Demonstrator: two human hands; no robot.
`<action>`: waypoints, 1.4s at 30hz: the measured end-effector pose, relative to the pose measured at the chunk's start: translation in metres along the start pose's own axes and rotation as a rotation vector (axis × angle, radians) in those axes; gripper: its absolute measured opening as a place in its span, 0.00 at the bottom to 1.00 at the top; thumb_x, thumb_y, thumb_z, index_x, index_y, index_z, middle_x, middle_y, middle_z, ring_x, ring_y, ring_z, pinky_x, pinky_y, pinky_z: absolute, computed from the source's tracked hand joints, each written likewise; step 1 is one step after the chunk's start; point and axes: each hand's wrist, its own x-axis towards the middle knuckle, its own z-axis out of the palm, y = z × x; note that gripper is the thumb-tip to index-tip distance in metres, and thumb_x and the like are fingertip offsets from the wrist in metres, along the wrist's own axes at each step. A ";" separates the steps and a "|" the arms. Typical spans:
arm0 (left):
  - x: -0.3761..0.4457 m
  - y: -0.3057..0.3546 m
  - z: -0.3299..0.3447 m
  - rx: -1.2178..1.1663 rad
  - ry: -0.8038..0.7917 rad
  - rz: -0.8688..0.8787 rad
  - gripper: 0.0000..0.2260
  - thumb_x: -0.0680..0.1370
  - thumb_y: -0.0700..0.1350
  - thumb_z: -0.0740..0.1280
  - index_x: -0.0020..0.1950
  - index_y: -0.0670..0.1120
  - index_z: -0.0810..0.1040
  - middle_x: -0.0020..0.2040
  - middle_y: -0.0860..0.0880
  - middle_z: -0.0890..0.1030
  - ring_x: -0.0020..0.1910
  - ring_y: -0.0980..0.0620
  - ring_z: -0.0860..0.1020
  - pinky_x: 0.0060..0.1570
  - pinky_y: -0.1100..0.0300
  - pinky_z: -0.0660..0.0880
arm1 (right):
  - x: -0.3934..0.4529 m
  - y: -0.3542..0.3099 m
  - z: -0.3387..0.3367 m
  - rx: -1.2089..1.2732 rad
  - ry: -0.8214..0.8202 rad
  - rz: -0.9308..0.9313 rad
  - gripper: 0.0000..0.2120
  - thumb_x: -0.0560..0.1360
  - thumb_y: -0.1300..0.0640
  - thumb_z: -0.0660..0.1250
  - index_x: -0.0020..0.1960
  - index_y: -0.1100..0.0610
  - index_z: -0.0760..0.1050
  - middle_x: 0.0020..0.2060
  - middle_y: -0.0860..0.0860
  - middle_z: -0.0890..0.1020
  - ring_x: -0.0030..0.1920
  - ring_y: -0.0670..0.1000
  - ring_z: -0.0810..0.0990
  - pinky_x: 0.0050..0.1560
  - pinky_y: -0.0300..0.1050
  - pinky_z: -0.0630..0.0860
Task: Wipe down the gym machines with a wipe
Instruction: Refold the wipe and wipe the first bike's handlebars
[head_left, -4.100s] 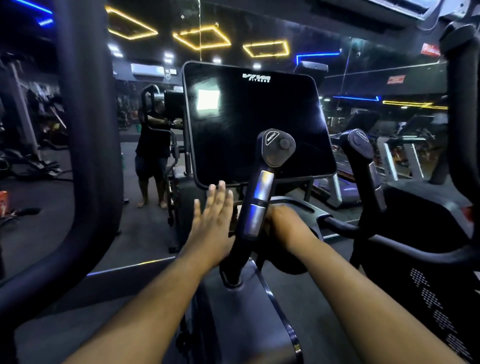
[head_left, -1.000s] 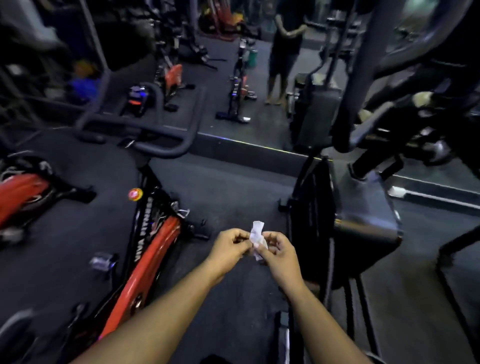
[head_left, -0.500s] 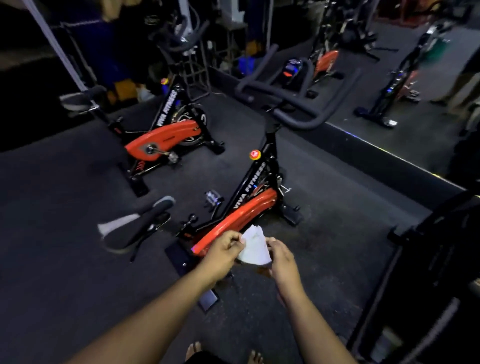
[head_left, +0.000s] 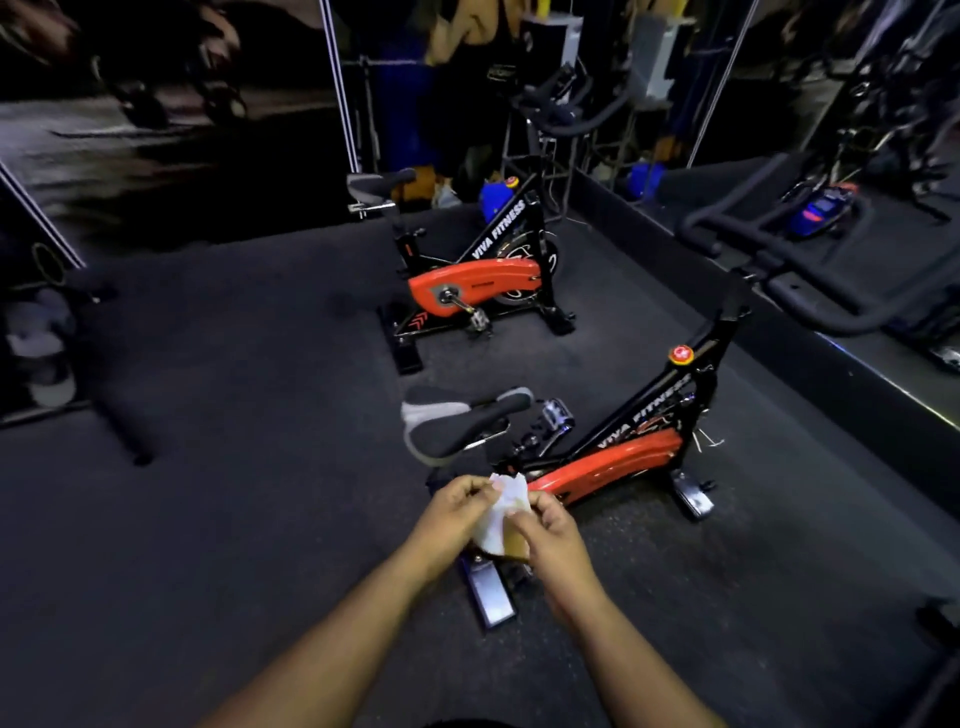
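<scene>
Low in front of the person, both forearms reach forward and converge over the dark rubber floor. The left hand is turned inward, its fingers curled and pinching the upper left edge of the white wipe. The right hand faces it from the other side, thumb and fingers curled, gripping the wipe's right edge. Both hands hold the one wipe between them, knuckles nearly touching.

That wipe is crumpled and partly unfolded; its long axis runs roughly up and down in the view, the top corner poking above the fingers and the lower part hanging towards the left wrist. A brownish patch shows just below it; I cannot tell what that is.

Just beyond the hands stands the nearer exercise bike, black frame with an orange guard, its grey and black saddle pointing right and its handlebars at the far right. Well apart behind it stands a second exercise bike of the same kind, beside a mirrored wall on the right.
</scene>
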 end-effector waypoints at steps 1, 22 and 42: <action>-0.003 0.002 -0.015 0.013 0.008 0.025 0.08 0.81 0.46 0.69 0.53 0.42 0.82 0.47 0.48 0.85 0.45 0.55 0.81 0.48 0.58 0.77 | -0.001 0.002 0.016 -0.004 -0.017 0.000 0.15 0.70 0.51 0.72 0.52 0.59 0.80 0.49 0.64 0.85 0.47 0.55 0.82 0.52 0.53 0.77; 0.144 0.003 -0.167 0.340 -0.049 0.066 0.04 0.82 0.39 0.67 0.52 0.46 0.81 0.40 0.51 0.83 0.36 0.57 0.78 0.38 0.67 0.75 | 0.133 0.008 0.106 -0.066 0.407 -0.086 0.14 0.80 0.50 0.66 0.49 0.62 0.73 0.36 0.56 0.79 0.38 0.52 0.76 0.43 0.50 0.75; 0.328 -0.014 -0.205 1.622 -0.875 0.577 0.34 0.80 0.63 0.36 0.82 0.48 0.38 0.82 0.53 0.36 0.81 0.53 0.36 0.79 0.41 0.38 | 0.235 0.109 0.145 -1.207 0.256 -0.165 0.53 0.72 0.22 0.51 0.82 0.57 0.41 0.81 0.57 0.47 0.81 0.56 0.40 0.80 0.60 0.47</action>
